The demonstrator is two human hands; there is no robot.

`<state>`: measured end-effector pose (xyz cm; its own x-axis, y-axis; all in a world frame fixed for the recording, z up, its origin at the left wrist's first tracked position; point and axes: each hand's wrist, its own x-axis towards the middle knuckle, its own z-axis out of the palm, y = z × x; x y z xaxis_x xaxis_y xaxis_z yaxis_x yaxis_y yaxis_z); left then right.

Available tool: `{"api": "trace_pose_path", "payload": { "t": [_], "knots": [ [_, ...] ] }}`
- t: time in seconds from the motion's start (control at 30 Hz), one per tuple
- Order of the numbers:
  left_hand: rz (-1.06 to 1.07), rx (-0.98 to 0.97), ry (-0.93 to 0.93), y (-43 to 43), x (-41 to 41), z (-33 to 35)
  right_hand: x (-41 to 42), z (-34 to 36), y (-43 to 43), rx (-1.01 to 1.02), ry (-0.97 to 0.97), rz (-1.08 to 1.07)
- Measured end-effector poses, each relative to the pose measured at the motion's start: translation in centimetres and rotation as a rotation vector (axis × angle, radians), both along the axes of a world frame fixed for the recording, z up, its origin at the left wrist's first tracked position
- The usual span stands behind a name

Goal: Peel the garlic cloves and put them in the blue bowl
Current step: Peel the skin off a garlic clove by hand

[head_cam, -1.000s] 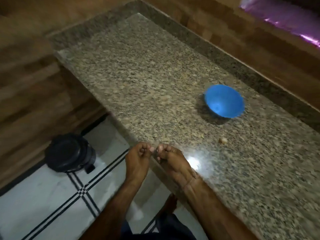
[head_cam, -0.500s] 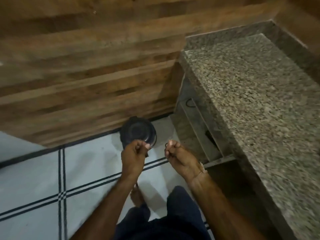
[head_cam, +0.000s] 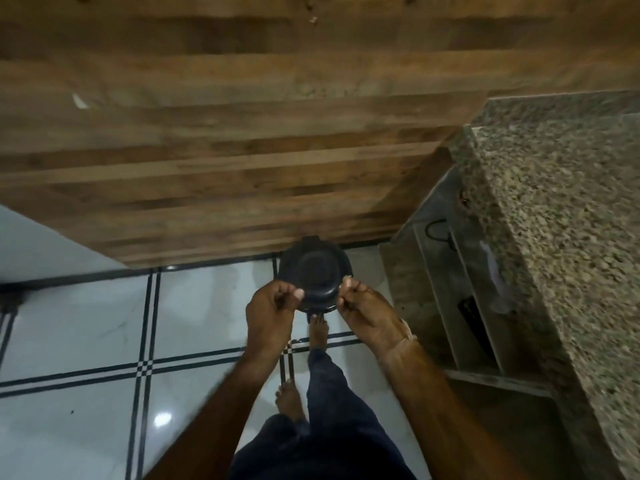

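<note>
The person is turning away from the bench (head_cam: 571, 220). A second ago it was filling the view with the bowl on it. Now it is showing only as an edge on the right, and the bowl is out of sight. Both hands are now hanging over a black bin (head_cam: 311, 268) standing on the floor (head_cam: 86, 327) by the wooden wall.

The left hand (head_cam: 272, 308) and right hand (head_cam: 369, 311) were meeting at the fingertips over the bench edge. They are now apart, one at each side of the bin's lid. Each grip is curling tight, thumb pressing against the fingers as if pinching something small. Whether that is peel, a clove or nothing, I cannot tell. No clove is showing anywhere.

A bare foot (head_cam: 319, 329) is reaching toward the bin's base, and the lid is looking closed. I am reading this as peel being carried to the bin, so a clove is probably peeled or nearly so. It is not yet going into the bowl, and that will mean turning back to the bench.
</note>
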<state>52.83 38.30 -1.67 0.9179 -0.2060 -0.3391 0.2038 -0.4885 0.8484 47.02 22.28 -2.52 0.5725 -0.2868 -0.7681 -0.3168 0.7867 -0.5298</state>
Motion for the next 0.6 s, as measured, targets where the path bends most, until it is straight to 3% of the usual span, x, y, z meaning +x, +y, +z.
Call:
{"api": "trace_pose_path", "payload": {
  "t": [0.23,0.43,0.6],
  "knots": [
    [0.105,0.036,0.311,-3.3,4.3,-8.7,3.7,-7.7,-2.9,0.087,0.16,0.006],
    [0.261,0.064,0.641,-8.2,8.8,-23.9,8.5,-22.9,-5.5,0.125,0.298,-0.051],
    [0.309,0.099,0.748,-11.6,11.4,-36.9,12.2,-35.3,-7.1,0.136,0.396,-0.074]
  ]
}}
